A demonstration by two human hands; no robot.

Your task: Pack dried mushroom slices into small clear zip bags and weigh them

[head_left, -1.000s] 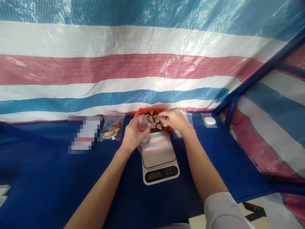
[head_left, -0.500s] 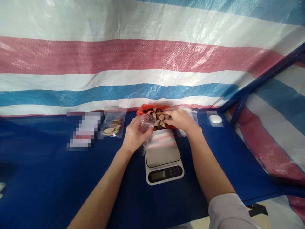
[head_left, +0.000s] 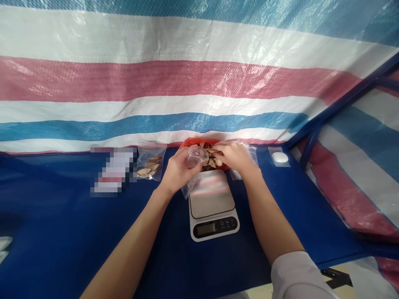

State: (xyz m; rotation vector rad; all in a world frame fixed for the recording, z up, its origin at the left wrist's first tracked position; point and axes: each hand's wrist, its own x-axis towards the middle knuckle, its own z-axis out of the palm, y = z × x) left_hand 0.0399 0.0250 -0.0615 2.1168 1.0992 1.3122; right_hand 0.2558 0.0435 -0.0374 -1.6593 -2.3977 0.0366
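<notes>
Covering the upper part of the right forearm, a pale sleeve (head_left: 291, 270) is seen above the near edge of the blue tabletop (head_left: 62, 232). Beyond it, between the forearms, a white digital kitchen scale (head_left: 213, 197) is set slightly askew; stripes are mirrored in its metal plate, and its display is too dim to be read. Just past the plate's left far corner, a clear plastic bag (head_left: 197, 154) is grasped between the thumb and fingers of the left hand (head_left: 179, 169). The right hand (head_left: 234, 156) is lowered over the dried slices (head_left: 213, 162), its fingertips among them; whether a slice is pinched cannot be told. These slices are contained in a red plastic bag (head_left: 186, 143), placed directly behind the scale.

To the left, a zip-lock bag (head_left: 158, 169) of similar pieces is laid beside a pixelated item (head_left: 120, 164). At the far right, a white oval object (head_left: 280, 157) is enclosed in a small clear packet (head_left: 282, 164). The background is filled by a striped tarpaulin (head_left: 187, 81), framed at right by a blue metal bar (head_left: 343, 104).
</notes>
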